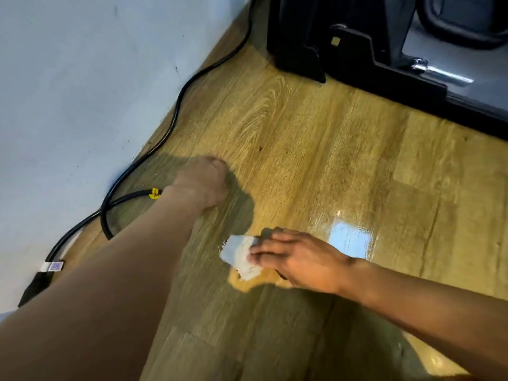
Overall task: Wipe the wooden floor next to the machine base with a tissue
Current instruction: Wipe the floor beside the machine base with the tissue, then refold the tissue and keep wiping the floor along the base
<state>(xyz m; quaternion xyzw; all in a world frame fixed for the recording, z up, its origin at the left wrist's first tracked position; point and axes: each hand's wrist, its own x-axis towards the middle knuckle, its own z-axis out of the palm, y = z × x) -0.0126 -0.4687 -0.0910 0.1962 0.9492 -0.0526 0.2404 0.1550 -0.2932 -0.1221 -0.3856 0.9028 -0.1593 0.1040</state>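
The right hand's [299, 259] fingers [275, 239] lie fairly straight, pressing a crumpled white paper tissue [239, 254] flat on the glossy wooden plank floor [316, 138]. The tissue looks light, soft and easily torn, so it is best driven under flat fingers. The left hand [204, 181] rests clenched and empty on the floor. A black power cable [176, 111] runs along the wall, and the black machine base [357, 50] stands well beyond.

No wording can be read anywhere in the frame. A yellow tag [154, 193] on the black cable [176, 111] at centre left bears dark marks too blurred to read. The white and purple label [54, 266] at lower left is equally illegible.
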